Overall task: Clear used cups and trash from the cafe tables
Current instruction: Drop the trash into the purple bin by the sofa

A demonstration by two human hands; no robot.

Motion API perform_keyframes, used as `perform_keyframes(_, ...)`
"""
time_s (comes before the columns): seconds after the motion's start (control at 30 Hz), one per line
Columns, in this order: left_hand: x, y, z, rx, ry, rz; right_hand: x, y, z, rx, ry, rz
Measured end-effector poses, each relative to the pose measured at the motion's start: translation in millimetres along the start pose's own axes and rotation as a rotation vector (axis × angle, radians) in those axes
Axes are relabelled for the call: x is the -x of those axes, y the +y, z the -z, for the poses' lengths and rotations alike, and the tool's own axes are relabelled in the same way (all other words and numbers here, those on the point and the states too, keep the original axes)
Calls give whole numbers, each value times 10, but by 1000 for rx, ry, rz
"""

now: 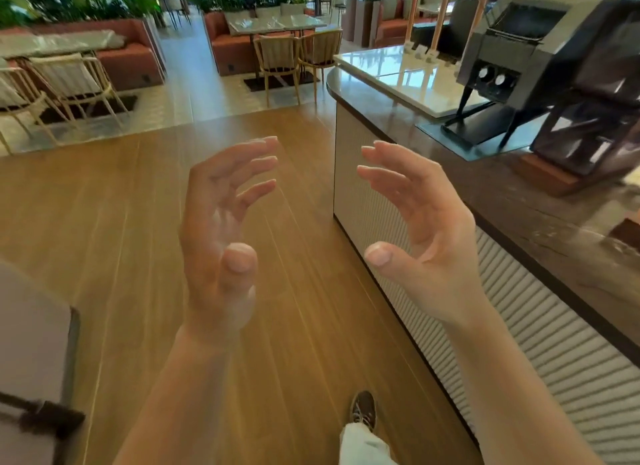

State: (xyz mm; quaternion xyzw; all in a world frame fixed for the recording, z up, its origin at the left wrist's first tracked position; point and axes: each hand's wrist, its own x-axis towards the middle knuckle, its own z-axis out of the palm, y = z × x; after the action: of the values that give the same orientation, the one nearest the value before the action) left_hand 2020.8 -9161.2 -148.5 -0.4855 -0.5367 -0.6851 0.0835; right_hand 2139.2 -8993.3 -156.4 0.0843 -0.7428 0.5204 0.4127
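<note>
- Your left grip (pixel 221 236) is spread open, with the fingers loosely bent and the palm turned inward. It holds nothing.
- Your right grip (pixel 426 236) mirrors it and is just as open and empty. The two palms face each other with only air between them.
- Both hover over the wooden floor (pixel 104 204), just left of the rounded end of the serving desk (pixel 519 201), and touch nothing.
- No cup or trash shows within reach. The likeliest place is the far desk (pixel 277 22), beyond the serving desk's end and a little to its left. Something pale and shiny lies on it, too small to tell what.
- A second, side desk (pixel 59 43) stands much further left of the serving desk.
- The next move turns on one thing: the far desk is straight ahead and well apart from both grips, with its long side running across your view. I judge you must walk before you reach, and neither grip is clearly nearer.
- The floor is smooth planks running forward.
- The serving desk has a ribbed pale front and a dark polished stone top, which carries a boxy dark metal toaster (pixel 512 59).
- Beside the far desk's glossy top are slatted wooden chairs (pixel 277 55).
</note>
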Motion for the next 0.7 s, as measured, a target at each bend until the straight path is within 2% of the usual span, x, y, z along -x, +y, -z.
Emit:
perform_keyframes(0.27, -1561, -1231, -391, -89, 11, -33, -1544, 1331, 409, -75, -3, 9)
perform_keyframes(0.4, -2068, -1830, -458, -99, 40, 21, -2123, 1905, 498, -93, -33, -29)
perform_keyframes(0.7, -2965, -3610, -53, -88, 106, 38, -3416, 3519, 201, -103, -95, -33)
